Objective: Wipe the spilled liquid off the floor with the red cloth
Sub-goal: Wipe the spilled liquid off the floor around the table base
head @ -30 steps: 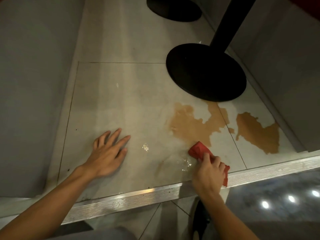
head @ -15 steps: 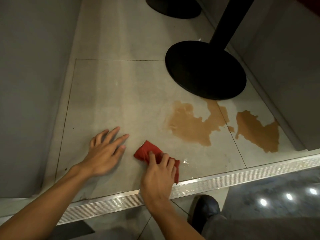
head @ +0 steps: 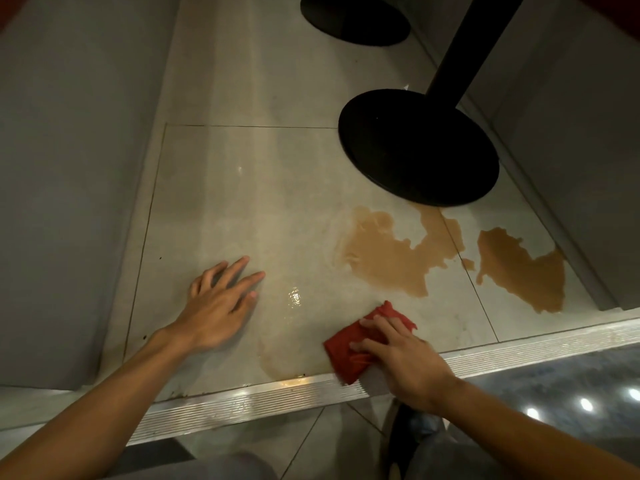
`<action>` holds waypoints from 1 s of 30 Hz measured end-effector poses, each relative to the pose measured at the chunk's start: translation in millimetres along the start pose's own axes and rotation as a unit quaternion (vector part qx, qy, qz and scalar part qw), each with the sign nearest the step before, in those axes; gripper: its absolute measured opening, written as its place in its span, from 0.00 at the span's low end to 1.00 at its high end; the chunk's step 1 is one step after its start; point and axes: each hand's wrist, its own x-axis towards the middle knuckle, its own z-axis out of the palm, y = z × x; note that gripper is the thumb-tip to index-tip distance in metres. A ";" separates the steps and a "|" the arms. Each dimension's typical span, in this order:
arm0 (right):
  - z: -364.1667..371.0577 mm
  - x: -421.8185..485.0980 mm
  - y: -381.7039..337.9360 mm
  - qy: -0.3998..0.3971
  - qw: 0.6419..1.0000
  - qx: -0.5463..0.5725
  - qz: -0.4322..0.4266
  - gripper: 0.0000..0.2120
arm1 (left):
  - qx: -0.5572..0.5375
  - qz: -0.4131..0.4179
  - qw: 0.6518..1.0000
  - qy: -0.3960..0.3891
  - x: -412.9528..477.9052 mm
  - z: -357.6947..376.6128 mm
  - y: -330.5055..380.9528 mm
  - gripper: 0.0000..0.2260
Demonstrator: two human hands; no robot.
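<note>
Now | right hand (head: 405, 362) presses red cloth (head: 349, 355), fingers laid flat over it | cloth on floor (head: 277, 202), overlapping metal edging (head: 242, 407), just short of spilled liquid (head: 391, 261) | left hand (head: 218, 306) spread flat on floor | spill reaches black round base (head: 419, 147)

The pale tiled floor (head: 242, 188) carries a large brown puddle (head: 391, 258) and, just right of it across a grout line, a smaller brown puddle (head: 519, 271). A round black table base (head: 419, 147) stands touching the large puddle's far edge; a second base (head: 353, 15) stands farther back. The left hand (head: 214, 313) rests flat on the tile beside a wet sheen (head: 294, 296). The right hand (head: 405, 362) presses the red cloth (head: 349, 351) down at the ribbed metal edge strip (head: 242, 407).
</note>
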 end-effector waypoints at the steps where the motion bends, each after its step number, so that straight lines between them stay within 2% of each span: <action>1: -1.3 0.2 2.6 -0.003 1.000 -0.006 0.006 0.24 | 0.002 -0.001 1.000 -0.002 0.4 0.2 0.2 0.23; 4: -2.1 1.7 -9.7 0.016 0.999 0.008 0.027 0.22 | 0.005 -0.005 1.000 -0.003 0.3 -0.3 2.3 0.23; 9: 5.2 14.4 -71.6 0.054 0.997 0.039 0.042 0.18 | 0.001 -0.007 1.000 -0.005 0.9 -8.7 9.9 0.24; 14: 3.5 59.9 -133.4 0.097 0.985 0.111 0.087 0.17 | -0.002 -0.006 1.000 -0.028 1.1 -20.0 11.7 0.19; 15: 2.7 67.4 -140.5 0.095 0.988 0.108 0.059 0.17 | 0.001 -0.001 1.000 -0.029 1.5 -21.0 11.6 0.18; 18: -0.9 71.7 -147.9 0.027 0.994 0.038 -0.099 0.18 | 0.018 0.019 0.999 -0.036 0.5 -27.3 8.9 0.19; 21: -6.8 63.5 -119.1 -0.005 0.975 -0.035 -0.221 0.17 | 0.029 0.030 0.998 -0.053 -2.6 -29.1 7.1 0.20; 27: -50.2 60.5 -41.0 -0.130 0.945 -0.106 -0.282 0.17 | 0.063 0.038 0.990 -0.118 6.8 -41.0 -0.1 0.22; 30: -71.2 68.0 -16.1 -0.149 0.945 -0.047 -0.287 0.15 | 0.092 0.032 0.978 -0.182 21.1 -62.6 10.5 0.20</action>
